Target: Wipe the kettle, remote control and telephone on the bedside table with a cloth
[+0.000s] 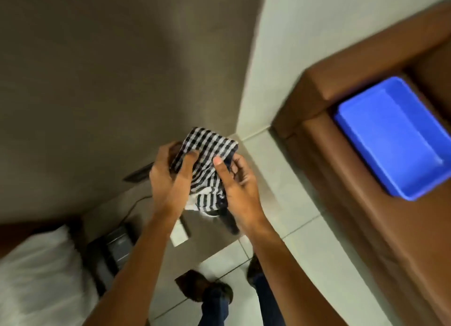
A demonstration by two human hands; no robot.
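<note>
Holding a black-and-white checked cloth (207, 164) between both hands, the person stands over the bedside bench (210, 230), and the wiping seems to be somewhere in its middle, though the blur makes it hard to judge which items are finished. The left hand (168, 179) is curled, its thumb pressed over the cloth's upper fold, and something dark shows inside its grip; whether that is the remote control wrapped in the fabric I cannot tell. The right hand (238, 189) is half closed, thumb up against the cloth's right edge, pinching it.

Below the hands, the telephone (112, 250) sits on the bench's left side, a dark, boxy plastic set with a thin cord trailing up from it. A pale card (179, 235) lies just beside it, and a dark, glossy object (229, 220) stands under the right wrist, possibly the kettle, but too smeared to be sure. No item plainly looks wiped or unwiped.

The cloth is soft woven fabric, bunched and folded, its lower end hanging loose. The bench top looks smooth and grey. To the right, a rigid blue plastic tray (395, 140), rectangular with raised walls, rests on a brown leather-like sofa (366, 228). White bedding (36, 272) fills the lower left; the floor (288, 203) is pale glossy tile.
</note>
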